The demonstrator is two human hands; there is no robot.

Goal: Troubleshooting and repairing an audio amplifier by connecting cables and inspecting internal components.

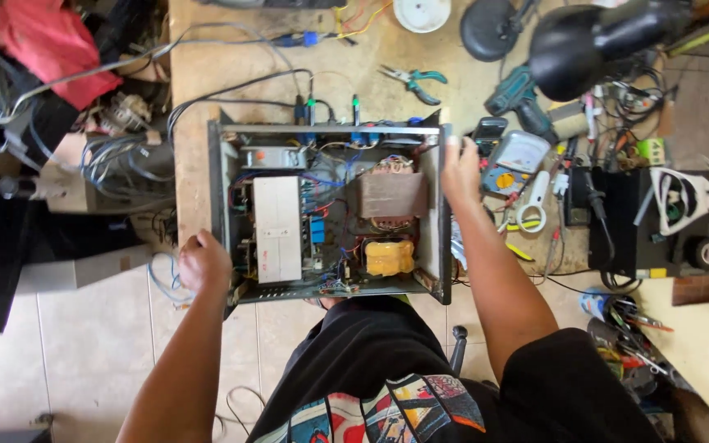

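Bench [207,74]: open chassis [223,176] (w/ transformer [393,194])

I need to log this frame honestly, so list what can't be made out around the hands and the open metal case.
Head view only:
- Left hand: fingers curl over the corner of the open metal case; their grip is hidden by the knuckles.
- Right hand: palm side hidden against the case's wall.
- Case underside and outer faces: hidden by its own body.
- Small wiring beside the transformer: too small to trace.
- Black desk lamp: covers the bench beneath.

Fingertips hidden behind chassis [330,213] walls
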